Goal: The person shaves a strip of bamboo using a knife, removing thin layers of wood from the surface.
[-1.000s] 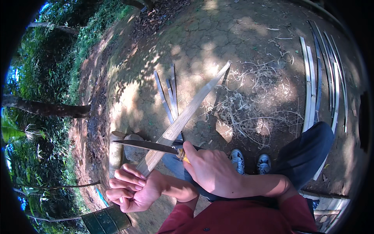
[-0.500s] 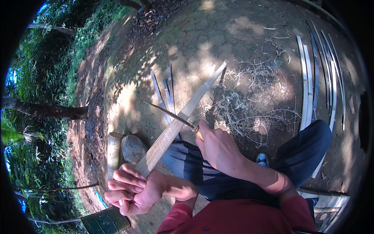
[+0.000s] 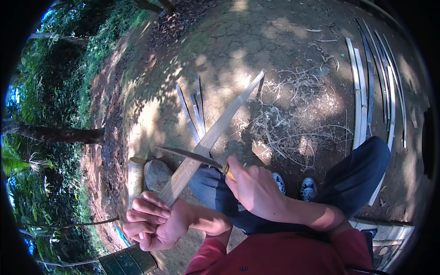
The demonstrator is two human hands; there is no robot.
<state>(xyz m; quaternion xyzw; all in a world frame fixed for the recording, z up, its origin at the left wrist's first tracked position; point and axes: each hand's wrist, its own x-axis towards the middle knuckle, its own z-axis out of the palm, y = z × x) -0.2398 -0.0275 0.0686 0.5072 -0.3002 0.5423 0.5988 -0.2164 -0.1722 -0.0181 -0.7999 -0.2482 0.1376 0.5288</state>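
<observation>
My left hand [image 3: 158,222] is closed round the near end of a long, pale bamboo strip [image 3: 215,132], which slants away toward the upper right and narrows at its far end. In my right hand [image 3: 256,185] is the yellowish handle of a knife [image 3: 190,155]. Its dark blade lies across the strip, a short way beyond my left hand, with the tip sticking out past the strip's left edge. My right fingers wrap round the handle and hide most of it.
Curly shavings [image 3: 293,119] litter the dirt beyond my feet. Long split strips [image 3: 362,101] lie along the right, and a few shorter dark strips [image 3: 188,112] lie ahead to the left. A grey stone [image 3: 157,175] sits beside a cut log [image 3: 136,176]; a dark green container [image 3: 128,260] stands lower left.
The knife and my right hand have moved down the strip toward me, and the blade shows broader now. My left hand keeps its hold. Both my shoes show now.
</observation>
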